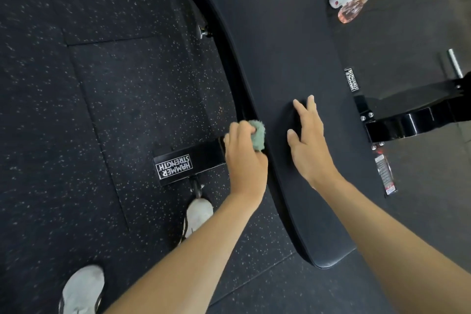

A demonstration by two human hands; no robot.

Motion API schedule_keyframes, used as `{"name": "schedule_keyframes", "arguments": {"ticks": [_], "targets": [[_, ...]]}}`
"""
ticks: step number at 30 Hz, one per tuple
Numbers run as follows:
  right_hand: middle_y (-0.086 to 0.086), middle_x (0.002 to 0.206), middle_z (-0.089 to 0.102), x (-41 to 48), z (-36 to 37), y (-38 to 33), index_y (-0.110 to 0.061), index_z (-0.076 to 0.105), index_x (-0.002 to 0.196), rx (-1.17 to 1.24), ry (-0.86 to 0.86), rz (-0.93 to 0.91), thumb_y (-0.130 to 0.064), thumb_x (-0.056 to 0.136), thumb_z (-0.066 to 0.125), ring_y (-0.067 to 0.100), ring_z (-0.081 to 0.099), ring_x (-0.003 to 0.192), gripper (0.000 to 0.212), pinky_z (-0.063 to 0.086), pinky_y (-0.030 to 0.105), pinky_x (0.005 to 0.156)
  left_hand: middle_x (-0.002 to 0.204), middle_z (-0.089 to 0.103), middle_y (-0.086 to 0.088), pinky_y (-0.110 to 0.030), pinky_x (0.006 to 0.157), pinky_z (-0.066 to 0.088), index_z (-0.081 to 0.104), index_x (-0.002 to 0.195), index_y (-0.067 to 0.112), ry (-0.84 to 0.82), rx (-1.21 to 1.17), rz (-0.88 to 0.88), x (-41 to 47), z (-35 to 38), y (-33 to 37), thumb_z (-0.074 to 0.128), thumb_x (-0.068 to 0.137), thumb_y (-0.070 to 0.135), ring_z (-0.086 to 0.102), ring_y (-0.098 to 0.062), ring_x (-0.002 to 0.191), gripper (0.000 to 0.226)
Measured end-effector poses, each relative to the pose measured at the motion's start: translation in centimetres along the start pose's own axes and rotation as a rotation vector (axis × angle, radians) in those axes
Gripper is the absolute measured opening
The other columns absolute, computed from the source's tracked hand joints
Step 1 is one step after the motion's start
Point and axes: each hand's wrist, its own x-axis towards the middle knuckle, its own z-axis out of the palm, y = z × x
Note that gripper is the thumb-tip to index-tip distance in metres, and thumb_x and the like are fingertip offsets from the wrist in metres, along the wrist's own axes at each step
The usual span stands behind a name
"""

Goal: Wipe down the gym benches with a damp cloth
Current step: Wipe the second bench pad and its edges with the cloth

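Gripping the cloth [257, 135] in our left hand [244, 158], we should rub firmly along the bench [280, 46] at its left edge, flat right hand [309, 145] bracing.

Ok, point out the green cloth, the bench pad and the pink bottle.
green cloth [258, 135]: head view, the exposed bunched end.
bench pad [280, 46]: head view, bare top surface.
pink bottle [350, 10]: head view, middle of its body.

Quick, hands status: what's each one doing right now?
Left hand: closed around the bunched green terry cloth, at the edge of the black padded bench.
Right hand: open, fingers straight, flat on that bench.
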Motion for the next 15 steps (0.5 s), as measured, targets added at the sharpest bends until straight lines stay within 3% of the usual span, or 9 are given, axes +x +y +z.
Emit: {"name": "schedule_keyframes", "arguments": {"ticks": [3,6,8,11,15], "targets": [[-0.012,0.161,-0.002,0.1,0.4,-0.3,-0.019,0.023,0.152,-0.038,0.044,-0.002,-0.005,0.101,0.037,-0.001,-0.003,0.145,0.054,0.009,0.014,0.111,0.086,0.041,0.007,-0.023,0.066,0.034,0.044,0.081,0.014,-0.214,0.057,0.069,-2.9,-1.3,-1.5,0.046,0.064,-0.024,0.040,-0.015,0.080,0.041],[-0.009,0.159,0.013,0.7,0.4,-0.9,-0.018,0.031,0.149,-0.153,0.105,0.018,-0.011,0.102,0.038,-0.002,0.007,0.141,0.048,0.018,0.005,0.096,0.089,0.044,0.007,-0.020,0.065,0.035,0.049,0.083,0.012,-0.439,0.122,0.220,-3.4,-3.4,-2.6,0.051,0.066,-0.022,0.042,-0.012,0.082,0.038],[-0.004,0.152,0.029,1.4,0.3,-1.3,-0.014,0.040,0.144,-0.241,0.159,0.009,-0.009,0.100,0.041,0.007,0.019,0.136,0.043,0.027,0.011,0.092,0.095,0.047,0.003,-0.019,0.071,0.042,0.055,0.090,0.010,-0.347,0.082,0.111,-1.2,-3.9,-2.2,0.055,0.072,-0.019,0.046,-0.011,0.087,0.035],[-0.001,0.131,0.045,2.7,0.0,-2.1,-0.009,0.054,0.132,-0.301,0.209,-0.045,-0.006,0.097,0.046,0.012,0.033,0.118,0.036,0.045,0.026,0.084,0.102,0.046,0.000,-0.010,0.077,0.039,0.056,0.099,0.010,0.005,-0.033,-0.089,5.1,-2.8,0.9,0.052,0.077,-0.020,0.045,-0.005,0.087,0.037],[-0.001,0.124,0.046,4.9,-1.0,-3.5,-0.009,0.057,0.129,-0.325,0.169,-0.102,-0.006,0.097,0.045,0.011,0.036,0.112,0.035,0.049,0.029,0.084,0.100,0.041,0.003,-0.024,0.078,0.043,0.053,0.097,0.010,0.133,-0.001,-0.174,10.1,-0.1,4.4,0.048,0.075,-0.019,0.048,-0.018,0.092,0.038]]}}
